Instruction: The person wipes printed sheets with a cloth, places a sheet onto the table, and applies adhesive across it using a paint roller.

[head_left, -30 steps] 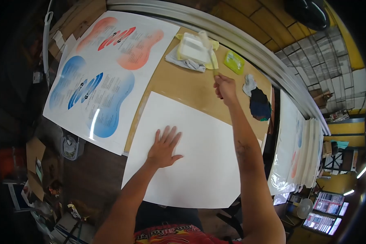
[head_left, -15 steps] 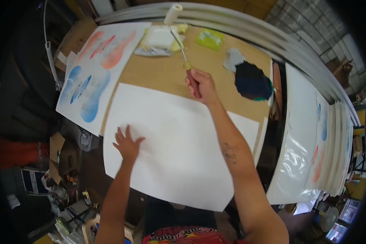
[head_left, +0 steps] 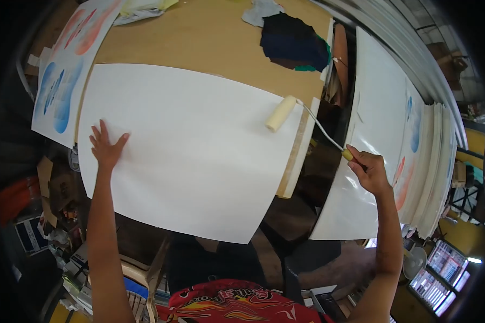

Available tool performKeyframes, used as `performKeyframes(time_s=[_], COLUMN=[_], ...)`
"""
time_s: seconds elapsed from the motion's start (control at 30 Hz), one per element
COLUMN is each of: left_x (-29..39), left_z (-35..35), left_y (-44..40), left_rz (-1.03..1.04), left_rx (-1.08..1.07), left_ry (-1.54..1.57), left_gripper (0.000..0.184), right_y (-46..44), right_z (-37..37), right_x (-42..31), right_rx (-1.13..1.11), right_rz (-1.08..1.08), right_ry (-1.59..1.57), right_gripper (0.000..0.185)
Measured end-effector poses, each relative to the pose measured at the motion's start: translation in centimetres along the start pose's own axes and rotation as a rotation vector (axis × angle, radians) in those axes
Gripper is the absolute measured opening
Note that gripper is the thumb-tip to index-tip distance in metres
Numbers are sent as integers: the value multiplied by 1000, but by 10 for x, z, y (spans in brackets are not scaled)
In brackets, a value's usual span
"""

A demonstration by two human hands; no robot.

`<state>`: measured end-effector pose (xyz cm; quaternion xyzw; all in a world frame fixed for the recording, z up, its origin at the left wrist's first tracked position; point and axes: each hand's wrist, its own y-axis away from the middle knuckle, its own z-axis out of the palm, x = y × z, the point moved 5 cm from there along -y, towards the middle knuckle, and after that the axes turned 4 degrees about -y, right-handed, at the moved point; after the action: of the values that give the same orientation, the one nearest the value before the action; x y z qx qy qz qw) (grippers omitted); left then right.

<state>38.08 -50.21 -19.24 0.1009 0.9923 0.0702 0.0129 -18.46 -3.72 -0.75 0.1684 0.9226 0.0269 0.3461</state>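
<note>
A large white sheet [head_left: 199, 145] lies across the brown-topped table in front of me. My left hand [head_left: 108, 146] rests with fingers spread on the left part of that sheet, holding nothing. Out to the right, my right hand [head_left: 369, 171] is wrapped around the handle of a paint roller [head_left: 281, 114]. The roller's pale sleeve is over the right part of the sheet, near its upper right corner; whether it presses on the surface I cannot tell. Its bent wire frame runs from the sleeve down to the handle.
Dark cloths [head_left: 293, 43] and a grey rag [head_left: 261, 12] lie on the brown table top [head_left: 199, 43]. To the left is a printed sheet [head_left: 59, 97] with blue and red shapes. Beyond a dark gap at right stands a second surface covered with glossy sheets [head_left: 361, 161]. A chair [head_left: 137, 274] is below left.
My right hand has swung the roller from above the far table edge down to the right side of the sheet. The view has turned right, and my left hand stays spread on the sheet.
</note>
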Motion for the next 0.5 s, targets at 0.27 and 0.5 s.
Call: performKeyframes(time_s=[0.27, 0.5], left_x=[-8, -19], left_z=[5, 14], left_y=[-5, -8], left_rz=[28, 79], left_rx=[48, 120], left_ry=[16, -13], left_gripper=[113, 106], right_y=[-19, -75], right_z=[-41, -20], right_x=[14, -6], right_rx=[-156, -258], right_rz=[19, -143], right_ry=[309, 485], right_gripper=[39, 39])
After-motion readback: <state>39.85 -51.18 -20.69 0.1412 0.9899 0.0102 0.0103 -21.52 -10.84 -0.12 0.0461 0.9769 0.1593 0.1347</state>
